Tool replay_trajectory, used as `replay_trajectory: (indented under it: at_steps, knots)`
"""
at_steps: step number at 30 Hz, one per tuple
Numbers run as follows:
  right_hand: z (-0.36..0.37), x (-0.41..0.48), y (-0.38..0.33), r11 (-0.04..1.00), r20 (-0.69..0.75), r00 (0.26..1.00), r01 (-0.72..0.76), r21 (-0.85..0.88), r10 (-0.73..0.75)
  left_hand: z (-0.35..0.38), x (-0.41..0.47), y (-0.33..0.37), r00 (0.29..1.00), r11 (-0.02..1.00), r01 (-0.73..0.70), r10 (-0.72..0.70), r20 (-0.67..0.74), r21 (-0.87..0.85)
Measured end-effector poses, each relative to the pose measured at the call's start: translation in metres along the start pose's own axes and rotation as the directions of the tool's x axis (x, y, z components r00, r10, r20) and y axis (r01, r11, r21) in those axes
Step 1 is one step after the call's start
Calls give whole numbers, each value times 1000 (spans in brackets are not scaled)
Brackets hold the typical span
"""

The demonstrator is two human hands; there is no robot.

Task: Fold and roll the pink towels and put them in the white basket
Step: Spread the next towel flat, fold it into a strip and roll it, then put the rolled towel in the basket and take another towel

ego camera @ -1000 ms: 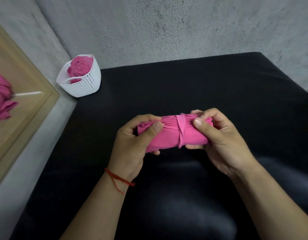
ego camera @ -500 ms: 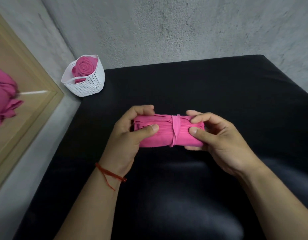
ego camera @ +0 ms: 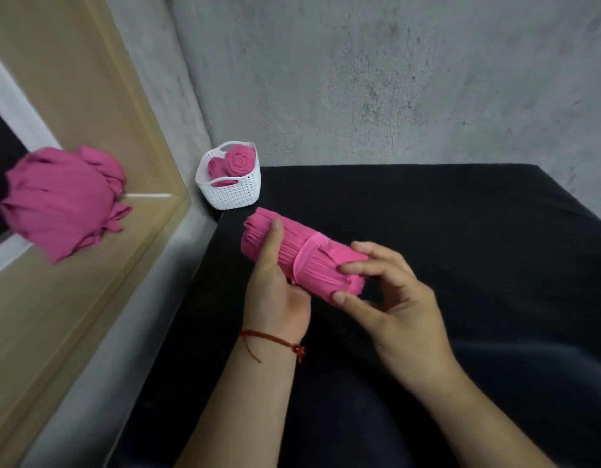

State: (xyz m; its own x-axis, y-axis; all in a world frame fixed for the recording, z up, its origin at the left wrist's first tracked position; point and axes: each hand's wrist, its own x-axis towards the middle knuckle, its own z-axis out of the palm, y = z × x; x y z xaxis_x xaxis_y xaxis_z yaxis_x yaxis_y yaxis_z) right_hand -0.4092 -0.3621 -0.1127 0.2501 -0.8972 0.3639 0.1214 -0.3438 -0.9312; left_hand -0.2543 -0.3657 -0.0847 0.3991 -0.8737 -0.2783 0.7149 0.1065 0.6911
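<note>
The left hand (ego camera: 275,292) grips the rolled pink towel (ego camera: 302,255), and the right hand (ego camera: 393,309) pinches its other end, above the soft black seat (ego camera: 427,204). The white plastic basket (ego camera: 231,194) stands near behind, holding another pink roll (ego camera: 239,162).

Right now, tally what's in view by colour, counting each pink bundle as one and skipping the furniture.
Pink: 3 (rolled towel held by the left hand and right hand; basket roll; loose heap at left)
White: 1 (basket)
Red: 1 (wrist cord)
Total: 5
</note>
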Motion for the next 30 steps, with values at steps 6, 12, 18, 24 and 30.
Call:
replay_trajectory:
  at_steps: [6, 12, 18, 24, 30]
  knots:
    - [47, 8, -24, 977, 148, 967, -212, 4, 209, -38, 4, 40, 981, 976, -186, 192, -42, 109]
    - [111, 21, -31, 925, 362, 858, -377, -40, 365, -75, 21, 83, 917, 828, -396, 378, 127, 396]
    - [173, 93, -19, 771, 272, 804, -589, 244, 528, -105, 34, 103, 931, 884, -335, 364, -29, 325]
    - [241, 221, -6, 792, 197, 829, -559, 247, 524, -120, 36, 119, 898, 901, -352, 402, -181, 254]
    - [241, 199, 39, 768, 145, 781, -624, 147, 607, -121, 40, 124, 866, 878, -381, 449, -221, 288]
